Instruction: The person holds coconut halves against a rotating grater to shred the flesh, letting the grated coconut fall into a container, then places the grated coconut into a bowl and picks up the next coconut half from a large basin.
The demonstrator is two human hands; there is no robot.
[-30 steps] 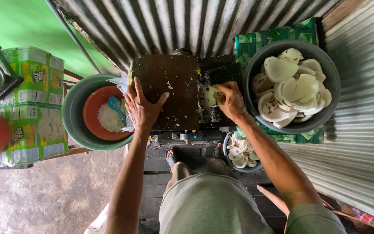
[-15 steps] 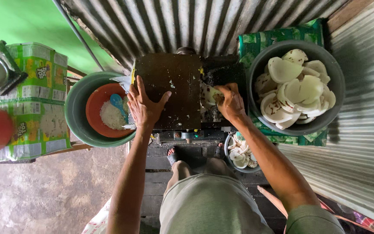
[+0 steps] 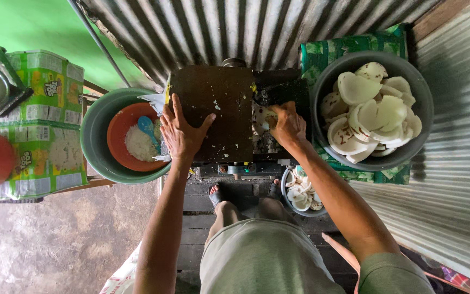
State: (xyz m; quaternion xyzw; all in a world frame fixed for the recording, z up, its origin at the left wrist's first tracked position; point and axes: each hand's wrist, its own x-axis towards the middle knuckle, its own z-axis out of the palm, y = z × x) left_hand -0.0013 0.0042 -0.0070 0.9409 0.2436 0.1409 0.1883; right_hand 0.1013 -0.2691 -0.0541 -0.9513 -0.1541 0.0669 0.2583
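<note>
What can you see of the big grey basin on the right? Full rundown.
The basin is round, deep and dark grey, probably plastic, seen from straight above. It sits upright on a green patterned cloth beside the dark machine, close to the corrugated metal wall. It is heaped with white coconut pieces, curved shells of flesh, some with brown skin marks. Its rim looks whole. The right hand is just left of it, not touching; a smaller bowl of scraps lies below it.
</note>
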